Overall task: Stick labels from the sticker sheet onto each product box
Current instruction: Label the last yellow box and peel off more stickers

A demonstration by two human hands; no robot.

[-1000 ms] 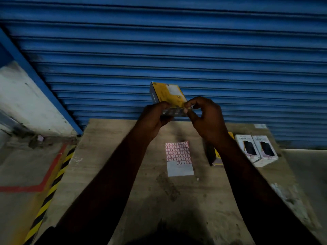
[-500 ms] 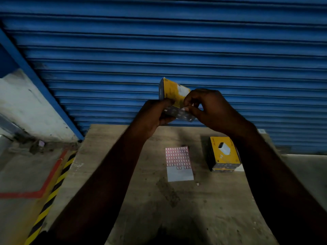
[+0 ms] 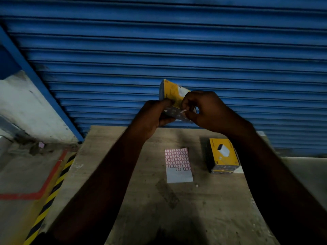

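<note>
**Yellow carton held in the air, a small label at its dark side**

You held the yellow box up above the far edge of the wooden table, in front of the blue shutter. Your left hand gripped it from below and from the left, with the fingers curled round the lower corner. Your right hand pinched a small white label with a red edge between thumb and forefinger, right at the dark side face of the box. The other fingers were loosely curled. Whether the label already touched the cardboard, I cannot tell.

The box looked light and stiff, a thin carton that one hand carries easily. Its printed skin is probably smooth, so I think the corners and edges were the better places to grip. A hard squeeze could dent the walls. The label is thin, soft and sticky on one side. It is best held by one edge only, or it may fold on itself or stay on your finger.

Below your hands the sticker sheet lay flat on the table, its upper part full of red-framed labels and its lower part bare. Near it, to the right, a second yellow box stood on the table, partly behind your right forearm. Beside the table ran a yellow-black floor stripe. Nothing stood between label and box. The light was dim, so small print was hard to read.
</note>
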